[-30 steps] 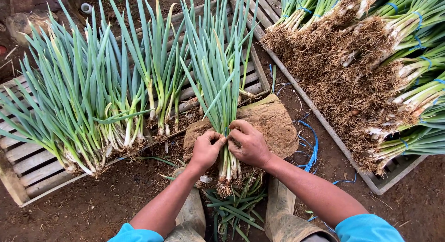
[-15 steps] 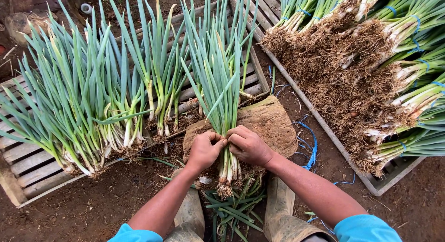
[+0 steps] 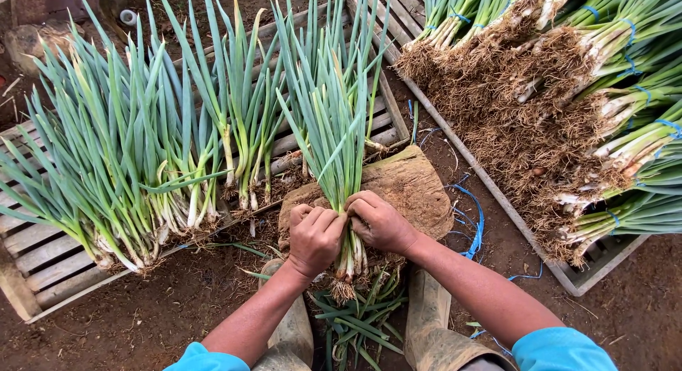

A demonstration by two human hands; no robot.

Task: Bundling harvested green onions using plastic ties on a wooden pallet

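Both hands closed around one bunch of green onions (image 3: 334, 140), held upright over a brown sack-covered block (image 3: 412, 186) on the dirt ground (image 3: 163, 307). Left hand (image 3: 315, 237) clenched on the near-left side of the stems, right hand (image 3: 380, 222) wrapped against the right side, knuckles of the two almost touching. Long blue-green leaves fanning upward, a few tips yellowed; pale white stalks below the fists, ending in muddy brown roots (image 3: 344, 289). Trimmed leaves (image 3: 359, 321) scattered under the bunch, between two muddy boots (image 3: 426, 321).

On the left, one slatted wooden crate (image 3: 42, 257) with loose green onions (image 3: 128, 172) leaning in a row, too many and too overlapped to count singly. On the right, a second crate (image 3: 590, 275) stacked with tied bundles (image 3: 604, 101), at least six visible, each bound with a blue band, roots facing the middle. Blue twine (image 3: 474, 222) lying loose just beside the block.
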